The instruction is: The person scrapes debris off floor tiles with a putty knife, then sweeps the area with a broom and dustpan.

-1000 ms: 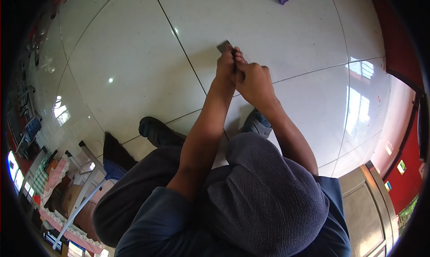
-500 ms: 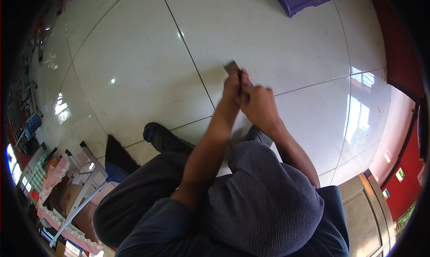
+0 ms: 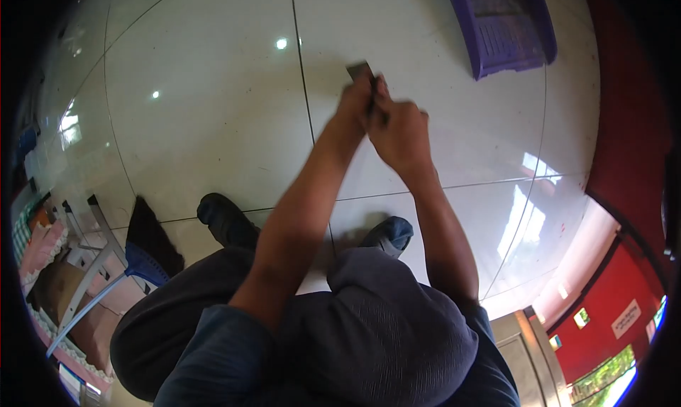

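Both hands are closed together low in front of me, close over the white floor tiles (image 3: 213,137). My left hand (image 3: 355,100) is wrapped round a flat-bladed scraper (image 3: 360,69), whose grey, squared end sticks out past the fingers. My right hand (image 3: 399,132) presses against the left one and grips the same tool lower down; its handle is mostly hidden by the fingers. Below the hands are my knees and dark shoes (image 3: 225,219).
A purple plastic dustpan (image 3: 508,52) lies on the floor at the upper right. At the left is a broom with dark bristles (image 3: 152,237) and a blue head, beside a metal-framed stand (image 3: 92,265). A red wall (image 3: 631,123) runs along the right.
The view has shifted, so more of the dustpan and my right shoe show. My hands and the scraper are farther forward, with the arms more stretched out. The grip is the same.
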Demonstrator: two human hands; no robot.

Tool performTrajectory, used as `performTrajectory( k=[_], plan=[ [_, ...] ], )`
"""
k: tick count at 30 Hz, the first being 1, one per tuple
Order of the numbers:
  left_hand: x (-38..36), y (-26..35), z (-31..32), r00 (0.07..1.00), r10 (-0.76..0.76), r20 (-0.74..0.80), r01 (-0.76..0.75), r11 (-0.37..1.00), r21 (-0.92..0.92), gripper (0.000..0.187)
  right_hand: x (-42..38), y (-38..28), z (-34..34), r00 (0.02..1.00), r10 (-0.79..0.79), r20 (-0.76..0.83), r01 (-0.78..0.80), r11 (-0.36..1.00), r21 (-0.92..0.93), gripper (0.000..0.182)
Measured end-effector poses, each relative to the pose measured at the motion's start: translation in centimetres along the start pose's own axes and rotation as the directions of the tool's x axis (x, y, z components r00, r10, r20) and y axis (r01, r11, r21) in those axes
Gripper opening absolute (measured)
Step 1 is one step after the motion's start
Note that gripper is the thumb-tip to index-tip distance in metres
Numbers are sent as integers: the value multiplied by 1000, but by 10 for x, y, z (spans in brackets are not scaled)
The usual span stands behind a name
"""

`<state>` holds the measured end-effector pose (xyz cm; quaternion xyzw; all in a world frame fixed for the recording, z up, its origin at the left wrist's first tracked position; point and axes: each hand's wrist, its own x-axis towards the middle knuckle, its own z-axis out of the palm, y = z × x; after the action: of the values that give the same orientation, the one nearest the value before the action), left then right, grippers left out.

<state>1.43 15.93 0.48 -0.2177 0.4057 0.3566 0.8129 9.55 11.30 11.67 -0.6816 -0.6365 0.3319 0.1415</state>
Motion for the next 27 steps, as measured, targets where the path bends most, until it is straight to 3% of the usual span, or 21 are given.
performTrajectory(
  k=[2, 4, 5, 8, 10, 11, 12, 15, 17, 19, 20, 22, 24, 26, 27],
  plan=[
    [-11, -29, -14, 996, -58, 62, 61, 997, -47, 38, -12, -5, -9, 998, 36, -44, -35, 999, 15, 20],
    [-6, -25, -3, 998, 59, -22, -59, 998, 2, 40, -8, -2, -3, 991, 6, -135, 2, 998, 58, 25],
    [1, -14, 8, 995, 98, -21, -97, 994, 45, 40, 4, -2, -8, 993, 118, -11, -117, 993, 5, 24],
    [14, 2, 23, 995, 100, 14, -101, 994, 32, 39, 31, -4, -11, 991, 131, 18, -132, 990, 46, 24],
    [3, -12, 17, 998, 52, -23, -51, 999, 15, 39, 12, -2, -14, 998, 68, 16, -68, 997, -37, 24],
    [-9, -22, 14, 999, 14, -52, -13, 1000, 12, 41, 2, 12, -4, 990, -82, -111, 85, 996, 23, 25],
    [-14, -26, 13, 1000, 19, 13, -19, 1000, -15, 40, 6, 8, -6, 994, -41, -98, 44, 999, 22, 25],
    [12, -8, 23, 997, 81, 11, -82, 996, 24, 39, 26, -8, -15, 990, 140, 6, -140, 990, 8, 25],
    [16, 20, 42, 992, 124, 4, -124, 991, 57, 40, 41, -8, -11, 982, 179, 60, -177, 984, -35, 24],
    [-1, 7, 33, 996, 91, 2, -91, 994, 64, 40, 37, -12, -17, 969, 205, 139, -193, 977, -92, 24],
    [-14, -3, 25, 997, 79, -5, -78, 995, 67, 40, 17, -4, -9, 997, 68, 26, -67, 997, -39, 24],
    [-38, -19, 10, 994, -13, -111, 15, 1000, 11, 37, -7, 0, 0, 1000, -17, -23, 18, 999, 35, 24],
    [-26, -11, 4, 996, 16, -90, -14, 1000, 17, 36, 4, -10, 0, 998, 40, 43, -41, 999, 28, 24],
    [-14, 25, 31, 961, 247, -127, -212, 947, 241, 36, 42, -19, 0, 995, 73, 72, -72, 997, -27, 24],
    [-1, 39, 34, 984, 177, 2, -177, 984, 17, 38, 57, -18, 1, 988, 92, 122, -95, 995, 19, 25]
  ],
)
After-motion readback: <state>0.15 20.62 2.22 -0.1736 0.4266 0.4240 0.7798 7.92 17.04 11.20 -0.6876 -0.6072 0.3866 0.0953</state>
